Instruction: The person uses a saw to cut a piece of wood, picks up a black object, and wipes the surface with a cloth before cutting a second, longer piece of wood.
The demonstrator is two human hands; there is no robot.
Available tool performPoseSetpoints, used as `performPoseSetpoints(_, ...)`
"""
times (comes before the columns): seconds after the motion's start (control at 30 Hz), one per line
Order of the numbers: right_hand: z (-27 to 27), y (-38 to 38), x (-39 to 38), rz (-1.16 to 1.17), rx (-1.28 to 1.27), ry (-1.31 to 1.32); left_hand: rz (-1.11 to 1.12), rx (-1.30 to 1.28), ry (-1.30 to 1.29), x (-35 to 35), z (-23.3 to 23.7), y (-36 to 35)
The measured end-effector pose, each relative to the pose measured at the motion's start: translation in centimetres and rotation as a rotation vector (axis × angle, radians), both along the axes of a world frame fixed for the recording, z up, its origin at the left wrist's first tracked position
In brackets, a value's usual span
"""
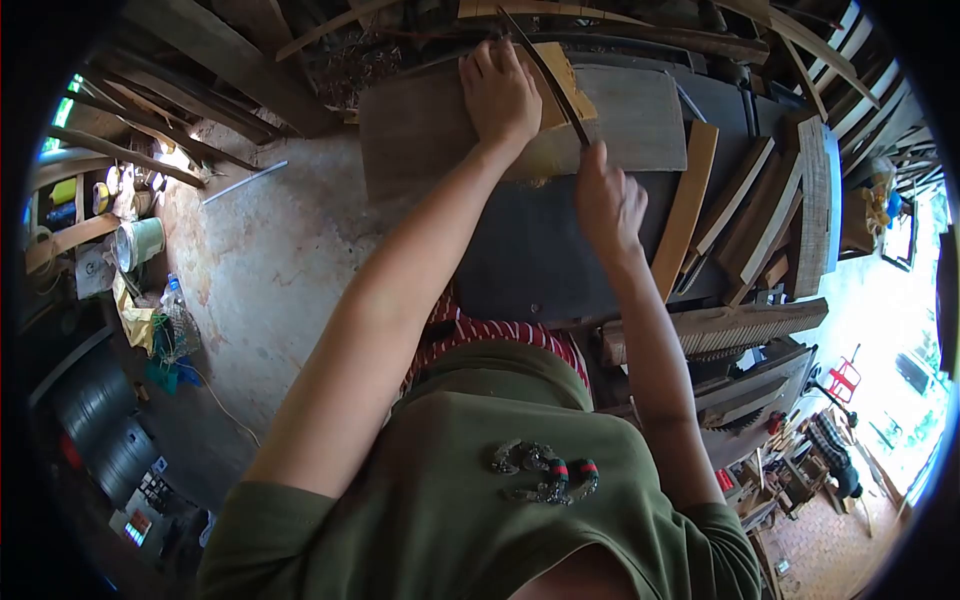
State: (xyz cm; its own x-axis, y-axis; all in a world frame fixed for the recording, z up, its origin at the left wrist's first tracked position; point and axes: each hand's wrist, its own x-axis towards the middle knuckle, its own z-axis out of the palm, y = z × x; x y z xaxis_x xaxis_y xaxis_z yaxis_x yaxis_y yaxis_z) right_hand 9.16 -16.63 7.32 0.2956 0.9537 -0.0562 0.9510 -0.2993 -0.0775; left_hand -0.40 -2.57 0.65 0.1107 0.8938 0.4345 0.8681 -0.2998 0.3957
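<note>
My right hand (pixel 611 200) is closed round the handle end of a long, thin dark blade (pixel 552 84), which slants up and left across a yellowish wooden piece (pixel 568 92). Just left of the blade, my left hand (pixel 502 100) presses down on the wood, its fingers bent over the far side. Under the wooden piece lies a wide grey-brown board (pixel 635 120) on a dark worktop (pixel 530 250). A little pale dust shows near the board's front edge.
Several wooden strips (pixel 688 205) lean or lie to the right of the board. A ridged wooden beam (pixel 720 328) is at the lower right. Buckets (pixel 140 243) and bottles stand at the left. Another person (pixel 832 450) bends over at the far lower right.
</note>
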Motion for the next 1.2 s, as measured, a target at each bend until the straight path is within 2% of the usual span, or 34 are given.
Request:
performPoseSetpoints(0.1,-0.6,3.1,-0.2,0.036,0.018,0.022,-0.022,0.036,-0.015,0.0,0.3,0.3)
performPoseSetpoints(0.27,-0.3,-3.0,-0.6,0.040,-0.060,-0.029,-0.013,0.015,-0.052,0.0,0.2,0.4)
performPoseSetpoints(0.37,-0.1,-3.3,-0.6,0.055,-0.050,-0.050,-0.010,0.003,-0.041,-0.1,0.1,0.3)
performPoseSetpoints(0.4,0.0,-2.5,-0.8,0.116,0.052,-0.103,-0.020,0.006,-0.033,-0.1,0.2,0.4)
performPoseSetpoints(0.5,-0.2,1.8,0.4,0.138,0.149,-0.140,-0.031,0.007,-0.016,-0.1,0.3,0.4)
performPoseSetpoints(0.67,0.7,-0.1,1.4,0.127,-0.080,0.038,-0.015,-0.013,-0.058,0.1,0.4,0.5)
performPoseSetpoints(0.8,-1.4,1.9,1.0,0.147,0.064,-0.005,-0.004,0.016,-0.041,-0.2,0.3,0.4)
performPoseSetpoints(0.9,-1.5,3.0,0.7,0.145,0.072,0.008,-0.013,0.046,-0.014,-0.1,0.0,0.7)
performPoseSetpoints(1.1,-0.8,-4.4,1.6,0.046,-0.164,0.049,0.009,0.018,-0.034,0.0,-0.1,0.6)
performPoseSetpoints(1.13,-0.5,-3.8,1.1,0.067,-0.058,0.029,-0.006,0.014,-0.040,-0.1,0.1,0.5)
performPoseSetpoints(1.17,-0.8,-2.5,0.8,0.059,-0.059,0.031,-0.015,0.013,-0.039,-0.1,0.5,0.3)
performPoseSetpoints(1.2,-1.4,-0.7,0.6,0.056,-0.036,0.027,-0.003,-0.087,-0.004,-0.1,0.8,0.4)
